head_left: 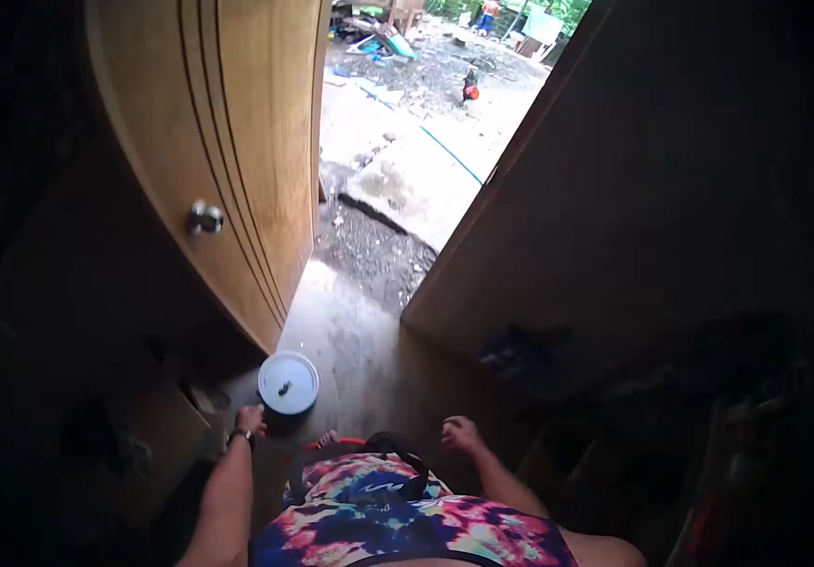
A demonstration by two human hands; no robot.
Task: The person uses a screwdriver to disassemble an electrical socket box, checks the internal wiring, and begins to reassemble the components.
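My left hand (251, 420) hangs low on the left with a dark band at its wrist. Just beyond it stands a round white lidded bucket (299, 375), with a small dark thing (284, 388) on top. A narrow gap seems to lie between fingers and bucket; the hand looks loosely open. On the other side my right hand (461, 432) hangs in the air, fingers slightly bent and apart, with nothing visible in it. Both hands are small and dim, so finger detail is limited.
A wooden door (279, 123) with a round metal knob (205, 218) stands ajar on the left. A dark wall panel (634, 180) bounds the right. Between them, the concrete floor (350, 350) leads to bright gravelly ground outside, with a blue hose (451, 154) and a dark bird (470, 85).
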